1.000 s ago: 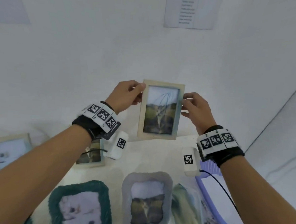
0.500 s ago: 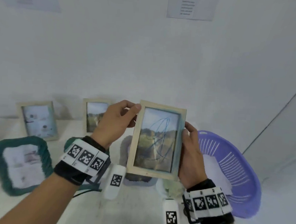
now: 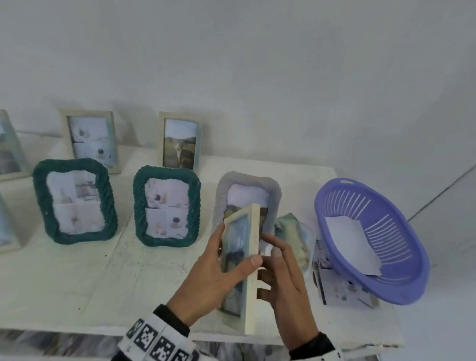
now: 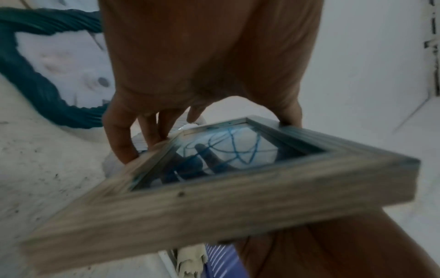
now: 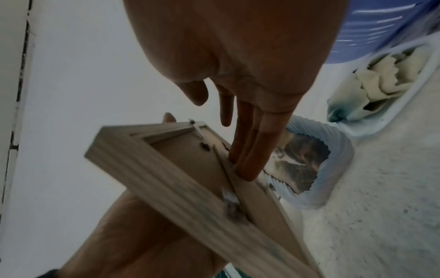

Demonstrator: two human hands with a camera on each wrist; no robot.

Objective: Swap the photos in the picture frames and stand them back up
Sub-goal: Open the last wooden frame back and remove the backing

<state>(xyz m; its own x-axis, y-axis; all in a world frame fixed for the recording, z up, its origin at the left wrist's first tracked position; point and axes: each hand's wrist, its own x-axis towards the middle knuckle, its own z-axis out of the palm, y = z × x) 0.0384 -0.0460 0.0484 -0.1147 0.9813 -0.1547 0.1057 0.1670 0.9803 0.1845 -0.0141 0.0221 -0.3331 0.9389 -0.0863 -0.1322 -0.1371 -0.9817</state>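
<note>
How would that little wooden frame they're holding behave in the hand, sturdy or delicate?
Probably stiff: the wooden frame keeps its shape gripped by the left hand. Likely light, since one hand carries it. The clear pane looks breakable, so perhaps fragile.

1. The held frame (image 4: 214,195) looks like pale wood with a visible grain and a matt finish; its front pane (image 4: 223,150) is glossy and reflects fingers.
2. Its back board (image 5: 190,159) looks like matt brown fibreboard, with small metal clips (image 5: 232,204).
3. The two green frames (image 3: 73,202) have a ribbed, rope-like surface.
4. The basket (image 3: 373,240) is smooth, slotted purple plastic.
5. The table (image 3: 83,282) is matt white, rough and speckled.
6. A crumpled cloth (image 5: 381,75) looks soft.
</note>
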